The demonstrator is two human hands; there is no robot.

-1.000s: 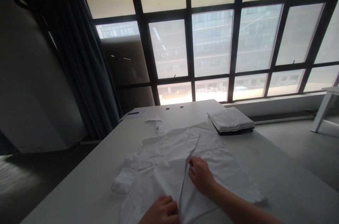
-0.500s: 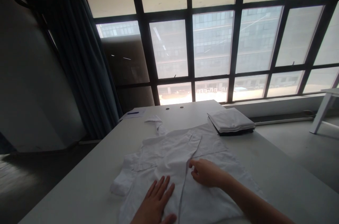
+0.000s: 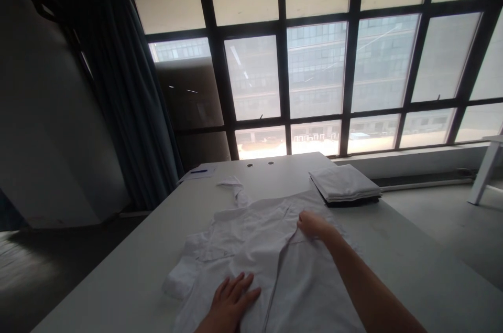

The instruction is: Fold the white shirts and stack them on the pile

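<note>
A white shirt [image 3: 251,241] lies spread over the near part of the white table, its front edges running toward me and a sleeve bunched at the left. My left hand [image 3: 231,299] rests flat on the cloth, fingers spread, left of the front opening. Farther up, my right hand [image 3: 312,225] pinches the edge of the shirt's front opening and lifts it slightly. Part of the shirt's right side is hidden under my right forearm.
Folded white cloths with a black one beneath form a stack [image 3: 346,184] at the table's right edge. A white strip of fabric [image 3: 238,189] lies beyond the shirt. Paper with a blue pen [image 3: 199,171] is at the far left corner of the table [image 3: 129,265].
My right hand has moved up and away along the front opening, now pinching its edge higher up. My left hand has stayed nearly in place on the cloth.
</note>
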